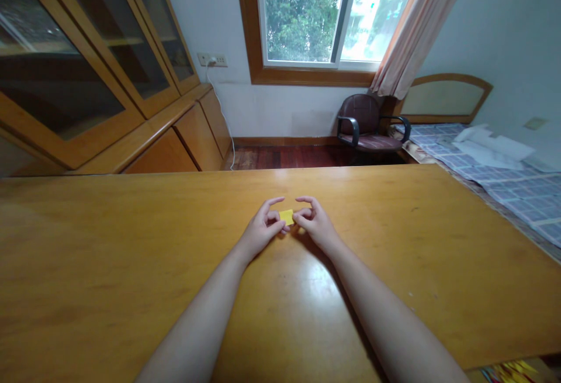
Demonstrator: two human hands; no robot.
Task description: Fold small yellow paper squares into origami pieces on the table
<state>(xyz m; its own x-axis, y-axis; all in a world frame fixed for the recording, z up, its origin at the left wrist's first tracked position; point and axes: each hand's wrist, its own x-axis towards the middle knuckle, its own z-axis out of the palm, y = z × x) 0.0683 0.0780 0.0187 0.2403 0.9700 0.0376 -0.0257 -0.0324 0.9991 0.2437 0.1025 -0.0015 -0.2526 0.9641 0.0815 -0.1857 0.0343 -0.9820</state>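
A small yellow piece of paper [286, 217] is stretched between my two hands, just above the wooden table. My left hand [263, 226] pinches its left edge between thumb and fingers, with the index finger raised. On the other side, my right hand [316, 223] grips the right edge in a similar pinch, its index finger also lifted. The paper looks flat and roughly rectangular; whether it is folded is too small to tell. The fingertips hide its side edges.
The wooden table [131, 266] spans the foreground. Beyond it stand a glass-door cabinet [158, 102] at left, an office chair [368, 123] below the window, and a bed [517, 190] with papers at right. Some colourful items [511, 371] show below the table's right front edge.
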